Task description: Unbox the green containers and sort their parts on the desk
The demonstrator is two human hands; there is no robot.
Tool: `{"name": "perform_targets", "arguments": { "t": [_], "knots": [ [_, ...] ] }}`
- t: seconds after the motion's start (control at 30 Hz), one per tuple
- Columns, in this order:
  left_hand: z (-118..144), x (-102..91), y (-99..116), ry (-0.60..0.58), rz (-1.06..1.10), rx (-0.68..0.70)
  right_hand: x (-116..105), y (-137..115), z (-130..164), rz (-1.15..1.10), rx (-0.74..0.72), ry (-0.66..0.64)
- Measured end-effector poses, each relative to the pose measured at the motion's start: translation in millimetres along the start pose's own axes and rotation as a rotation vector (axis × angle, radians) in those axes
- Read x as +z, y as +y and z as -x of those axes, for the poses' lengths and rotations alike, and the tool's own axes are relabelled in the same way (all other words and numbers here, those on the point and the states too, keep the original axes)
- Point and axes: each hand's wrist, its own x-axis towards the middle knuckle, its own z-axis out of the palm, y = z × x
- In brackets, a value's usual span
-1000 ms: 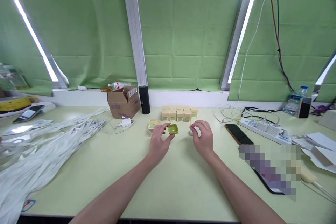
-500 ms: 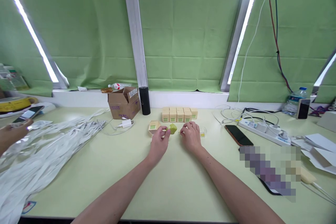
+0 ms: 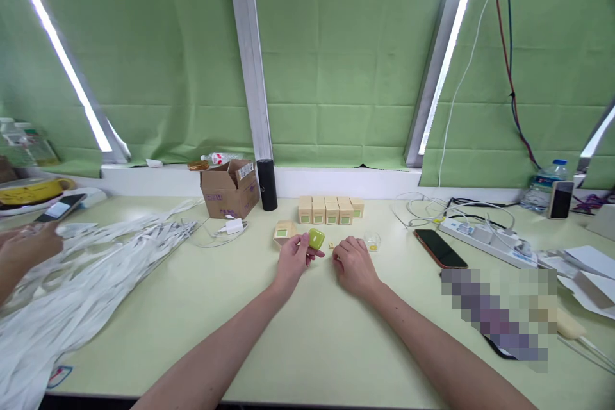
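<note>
A small lime-green rounded case (image 3: 316,239), shaped like an earbud case, is gripped between the thumb and fingers of my left hand (image 3: 294,259). My right hand (image 3: 354,262) rests on the table with its fingers curled down; whatever is under the fingertips, if anything, is hidden. Just left of those fingers lies a tiny yellow piece (image 3: 331,245). Beyond my right hand sits a small clear container (image 3: 372,241) with something yellow in it. Behind my left hand stands an open cardboard box (image 3: 284,231) with a green label.
Several small tan boxes (image 3: 325,210) stand in a row at the back. A brown carton (image 3: 229,191) and a black cylinder (image 3: 267,184) are left of them. At right are a phone (image 3: 440,248) and power strip (image 3: 487,240). Another person's hands (image 3: 33,246) hold a phone at left.
My left hand has turned the green case so its broad face shows. My right hand has shifted slightly right and down, and the tiny yellow piece shows more clearly beside its fingers.
</note>
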Motion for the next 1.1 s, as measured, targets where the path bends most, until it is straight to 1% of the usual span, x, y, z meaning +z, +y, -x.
{"name": "perform_targets", "arguments": {
  "t": [0.07, 0.17, 0.33, 0.43, 0.53, 0.7, 0.8, 0.93, 1.03, 1.1],
  "knots": [
    [1, -0.6, 1, 0.0, 0.001, -0.004, -7, -6, 6, -0.052, -0.041, -0.025],
    [2, -1.3, 1, -0.001, -0.01, 0.0, -14, -13, 9, -0.124, -0.054, -0.006],
    [5, -0.9, 4, -0.021, -0.083, 0.054, -19, -16, 7, -0.208, -0.026, 0.08],
    [9, 0.3, 7, -0.021, -0.145, 0.07, -19, -15, 5, -0.243, -0.013, 0.159],
    [11, 2.0, 8, -0.024, -0.194, 0.079, -18, -14, 5, -0.28, -0.026, 0.212],
    [14, 4.9, 10, -0.068, -0.199, 0.076, -16, -16, 5, -0.337, -0.105, 0.184],
    [16, 6.2, 11, -0.091, -0.21, 0.057, -18, -17, 4, -0.34, -0.127, 0.216],
    [17, 6.2, 8, -0.131, -0.225, 0.008, -21, -16, 2, -0.381, -0.117, 0.219],
    [16, 5.9, 2, -0.166, -0.247, -0.038, -22, -15, 1, -0.459, -0.091, 0.175],
    [14, 5.6, -3, -0.19, -0.267, -0.067, -21, -15, 1, -0.533, -0.046, 0.141]
  ]
}}
